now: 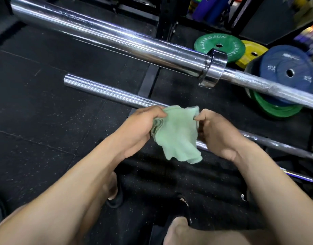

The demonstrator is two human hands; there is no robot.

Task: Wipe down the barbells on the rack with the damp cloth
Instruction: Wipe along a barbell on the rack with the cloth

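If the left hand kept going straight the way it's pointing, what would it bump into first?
Probably the lower barbell just beyond the left hand, which grips the green cloth. Depth is hard to judge.

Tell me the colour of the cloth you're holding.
Pale mint green, plain with no pattern; the cloth, held between left hand and right hand, shows in the head view.

Upper barbell (117, 38): chrome sleeve and collar cross the view from upper left to right, barring the way to the black rack upright (165, 18) behind. Lower barbell (102, 91): runs parallel, nearer, with open black rubber floor (37, 112) between the two and to the left. Stacked weight plates (275, 76): crowd the right side under the upper shaft.
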